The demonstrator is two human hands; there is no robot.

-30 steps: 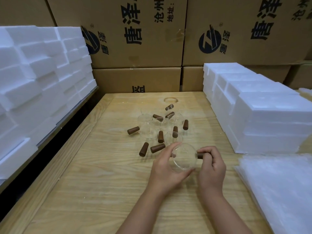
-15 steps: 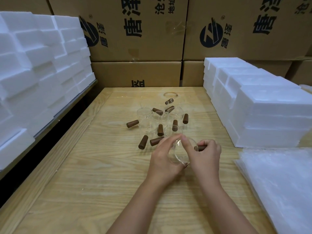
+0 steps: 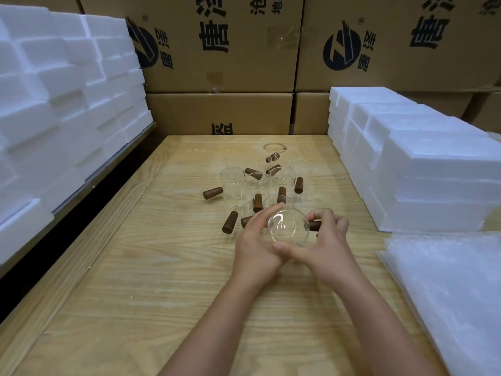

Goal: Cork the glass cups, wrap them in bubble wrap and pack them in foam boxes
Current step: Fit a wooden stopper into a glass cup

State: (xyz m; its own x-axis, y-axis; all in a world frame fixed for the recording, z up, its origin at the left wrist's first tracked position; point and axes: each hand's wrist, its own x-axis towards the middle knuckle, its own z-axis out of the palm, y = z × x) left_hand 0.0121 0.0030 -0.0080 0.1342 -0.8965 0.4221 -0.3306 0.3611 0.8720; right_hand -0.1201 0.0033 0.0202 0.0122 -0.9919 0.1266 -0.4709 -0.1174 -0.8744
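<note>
Grip on the clear round glass cup (image 3: 288, 226) has been shifted: the thumb of the right hand (image 3: 329, 240), laid over the cup half a second ago, is now stretched beneath it. The cup is clasped above the light wooden bench (image 3: 162, 267) by the left hand (image 3: 254, 240). The brown cylindrical cork (image 3: 314, 226) is pinched at the cup's right side by the right hand.

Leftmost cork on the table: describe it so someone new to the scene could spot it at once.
On the wooden table, find the cluster of clear glass cups at its middle. The cork lies on its side just left of them. No other cork lies as far left.
</note>
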